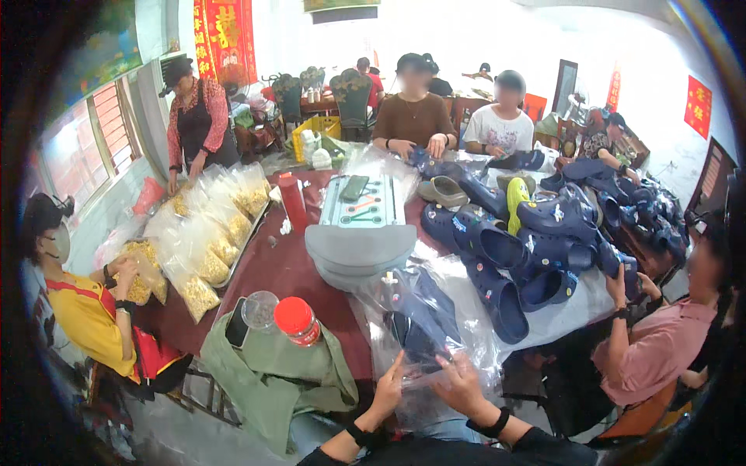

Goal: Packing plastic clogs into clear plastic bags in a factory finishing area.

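Observation:
A transparent plastic bag (381, 326) with navy foam clogs (426, 311) inside lies at the near edge of the table. My left hand (388, 382) pinches the bag's near left side. On the other side, my right hand (464, 382) grips the bag's near right part, its thumb pointing up along the plastic. Both wrists wear black bands. Just right of the bag rises a pile of loose navy clogs (497, 291), with one lime-green clog (517, 203) among them.
A grey box-like stand (361, 241) sits mid-table, near a red cylinder (292, 202). At left are a red-lidded jar (297, 320), a green cloth (264, 388) and several bags of yellow snack pieces (198, 291). Co-workers surround the table; one at right (653, 342) holds a clog.

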